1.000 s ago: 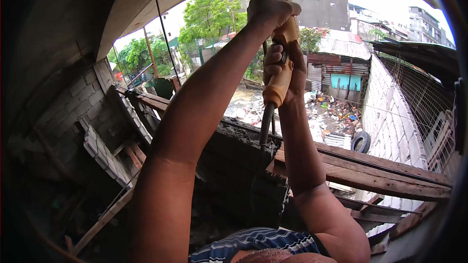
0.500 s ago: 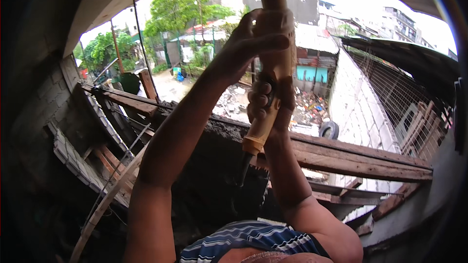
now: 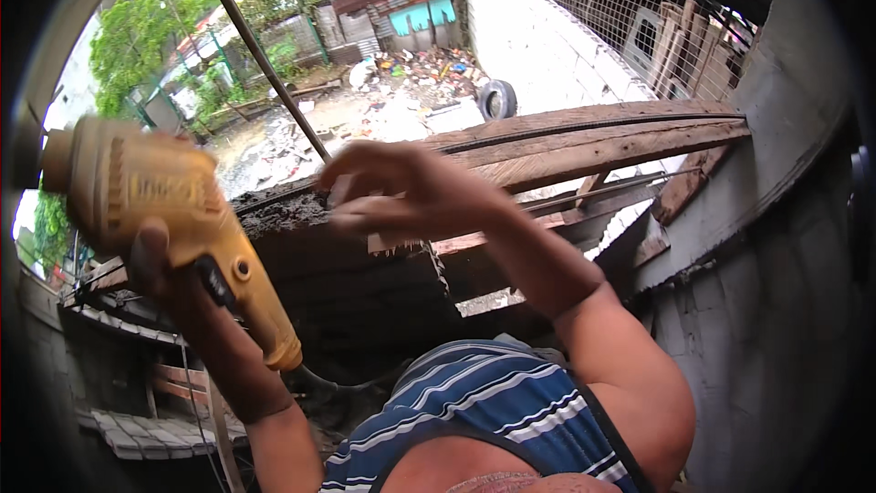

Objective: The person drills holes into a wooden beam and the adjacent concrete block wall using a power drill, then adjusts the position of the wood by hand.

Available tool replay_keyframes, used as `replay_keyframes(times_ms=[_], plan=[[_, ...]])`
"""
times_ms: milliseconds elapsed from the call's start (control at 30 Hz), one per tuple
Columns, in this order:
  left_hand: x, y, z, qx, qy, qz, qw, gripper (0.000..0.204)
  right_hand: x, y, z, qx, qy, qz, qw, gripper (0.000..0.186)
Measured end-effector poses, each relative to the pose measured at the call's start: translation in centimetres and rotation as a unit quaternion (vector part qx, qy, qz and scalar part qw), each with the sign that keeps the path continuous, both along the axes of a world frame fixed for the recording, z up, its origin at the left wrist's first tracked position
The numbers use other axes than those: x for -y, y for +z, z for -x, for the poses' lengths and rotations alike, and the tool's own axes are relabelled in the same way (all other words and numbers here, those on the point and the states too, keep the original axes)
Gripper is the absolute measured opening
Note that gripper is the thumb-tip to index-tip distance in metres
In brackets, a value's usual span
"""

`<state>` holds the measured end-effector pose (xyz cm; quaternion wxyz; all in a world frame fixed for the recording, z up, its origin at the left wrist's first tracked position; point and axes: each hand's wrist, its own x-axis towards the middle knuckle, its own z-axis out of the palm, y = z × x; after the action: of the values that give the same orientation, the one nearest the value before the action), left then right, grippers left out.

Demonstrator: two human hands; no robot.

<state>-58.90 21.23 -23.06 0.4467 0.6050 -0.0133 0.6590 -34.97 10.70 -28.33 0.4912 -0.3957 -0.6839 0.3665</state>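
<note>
A yellow corded power tool (image 3: 182,192) is up at the left, its thick body toward the far left and its slimmer handle slanting down toward me. My left hand (image 3: 151,260) grips it from beneath, mostly hidden behind the body, with a fingertip showing beside the black trigger (image 3: 216,283). From the handle's lower end a dark cord (image 3: 351,388) runs toward my striped shirt. My right hand (image 3: 411,187) is off the tool, fingers bent and apart, slightly blurred. It is close to the lower end of a slanting metal rod (image 3: 274,64); whether they touch I cannot tell.
Wooden beams (image 3: 602,151) cross ahead of me, beside a rough concrete edge (image 3: 283,210). Beyond and below lie rubble and litter (image 3: 411,82), a tyre (image 3: 497,100) and a white block wall (image 3: 547,27). A grey wall (image 3: 766,164) stands at the right.
Both hands held the tool up in the middle. The right hand has let go, and the left has swung the tool to the left and lower. The view has turned downward and right.
</note>
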Motion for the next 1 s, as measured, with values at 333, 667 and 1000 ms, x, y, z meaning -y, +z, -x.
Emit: replay_keyframes(times_ms=[333, 667, 1000], plan=[[-2.3, -7.3, 12.4, -0.197, 0.064, -0.161, 0.965, 0.099, 7.2, -0.4, -18.7, 0.362, -0.379, -0.095, 0.846, 0.06], [3.4, -4.6, 17.8, -0.446, 0.08, -0.075, 0.888, 0.094, 0.1, -2.5, -21.1, 0.423, -0.15, 0.212, 0.868, 0.062], [7.7, -10.4, 8.8, -0.088, 0.188, -0.006, 0.978, 0.099, -0.1, -3.5, -21.8, 0.413, -0.128, 0.162, 0.887, 0.061]])
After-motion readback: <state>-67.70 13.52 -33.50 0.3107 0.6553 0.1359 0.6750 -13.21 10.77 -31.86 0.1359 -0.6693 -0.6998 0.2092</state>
